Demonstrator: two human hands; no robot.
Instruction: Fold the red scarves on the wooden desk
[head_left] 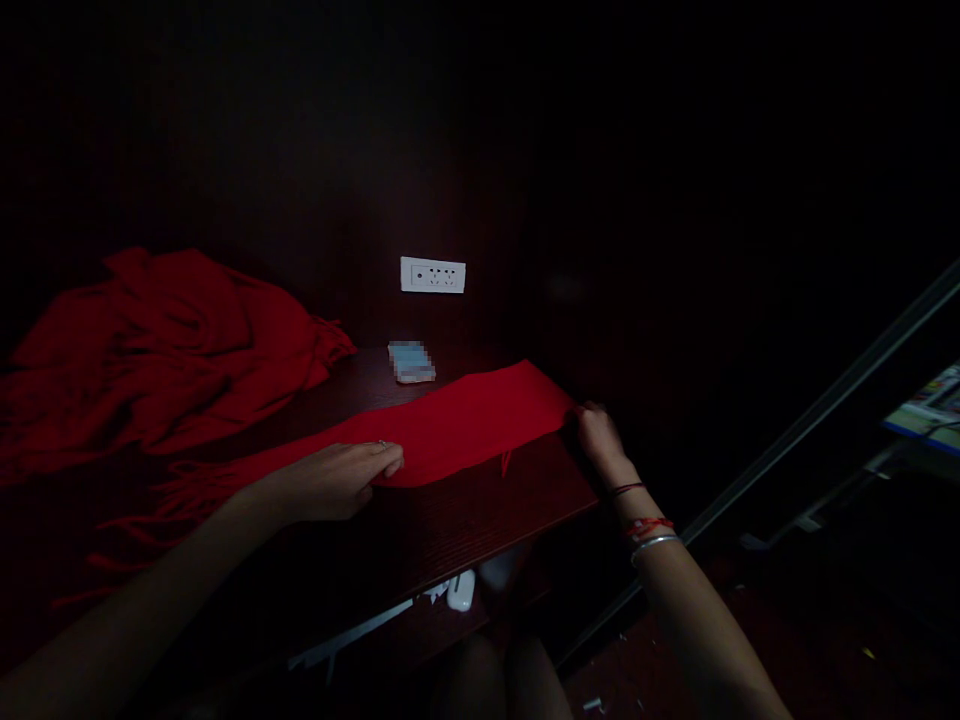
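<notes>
Along the wooden desktop [465, 525], a red fringed scarf [465, 425] lies straightened, left hand [337, 480] and right hand [600, 440] pinching it, the heaped red cloth [187, 345] not yet straightened.

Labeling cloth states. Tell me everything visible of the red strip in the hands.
The red strip is plain, matte fabric, apparently folded into a long band. It lies mostly flat on the dark tabletop, running left to right. Loose tassels spread from its left end; short threads show below its near edge. The left fingers grip its near edge, the right fingers its right end.
</notes>
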